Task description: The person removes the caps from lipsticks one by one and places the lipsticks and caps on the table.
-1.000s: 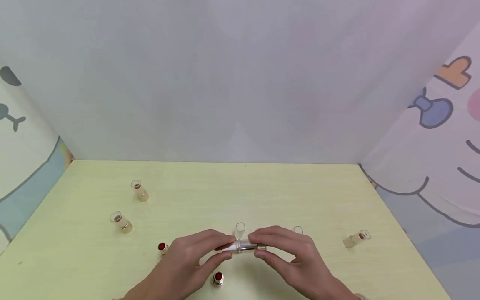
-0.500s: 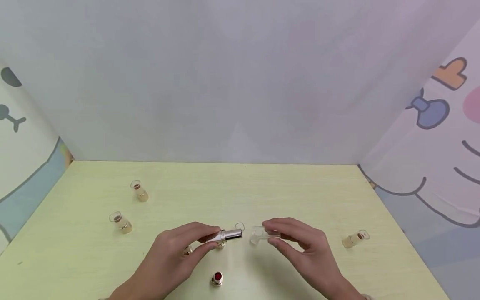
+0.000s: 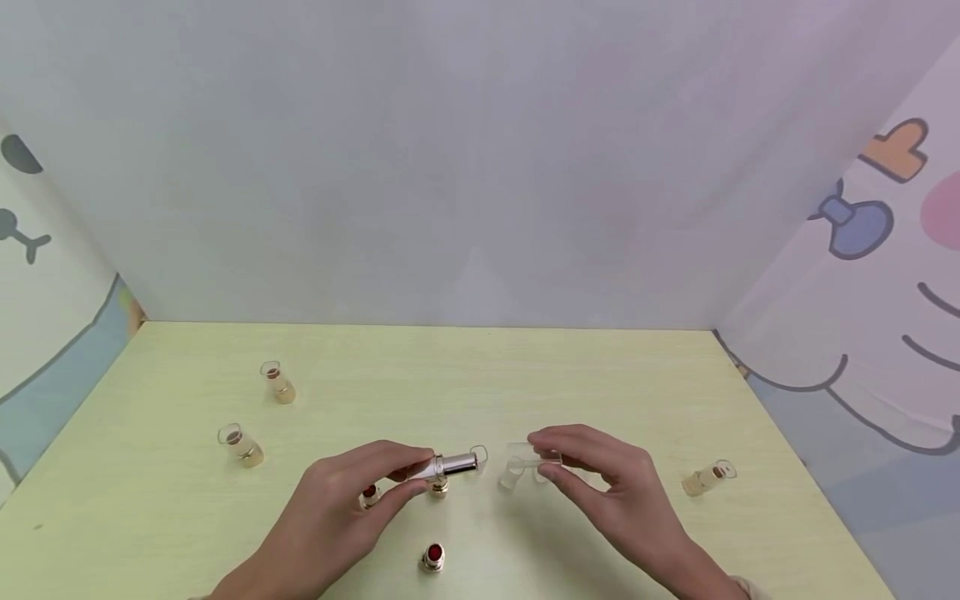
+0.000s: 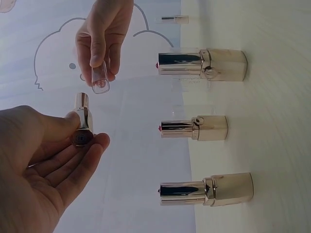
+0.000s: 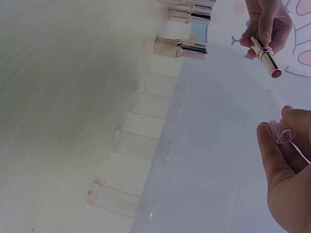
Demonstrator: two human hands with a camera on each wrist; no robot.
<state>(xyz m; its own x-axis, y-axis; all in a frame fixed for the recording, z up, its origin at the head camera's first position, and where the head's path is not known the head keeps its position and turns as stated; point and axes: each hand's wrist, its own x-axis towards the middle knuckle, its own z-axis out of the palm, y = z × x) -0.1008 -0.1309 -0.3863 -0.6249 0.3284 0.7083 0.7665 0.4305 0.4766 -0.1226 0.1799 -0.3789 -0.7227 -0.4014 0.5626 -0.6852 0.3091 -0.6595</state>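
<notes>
One uncapped lipstick [image 3: 456, 464] is pinched between the thumb and fingers of the left hand [image 3: 330, 504], above the pale yellow surface [image 3: 525, 367]. Its shiny open end points towards the right hand [image 3: 615, 483], and the right wrist view shows red colour inside this end. The right hand pinches a clear cap [image 5: 276, 114], also in the air; cap and lipstick are near each other but do not touch. Around the left hand, three standing lipsticks [image 4: 203, 64] are upright on the surface, without their caps. Near the right hand, the right wrist view shows four spare caps [image 5: 142, 145], all transparent, standing in a row; one has red marks on it. Farther away stand three capped lipsticks [image 3: 242, 446]: two on the left side, one on the right. Behind the surface hangs a plain whitish cloth [image 3: 435, 167].
</notes>
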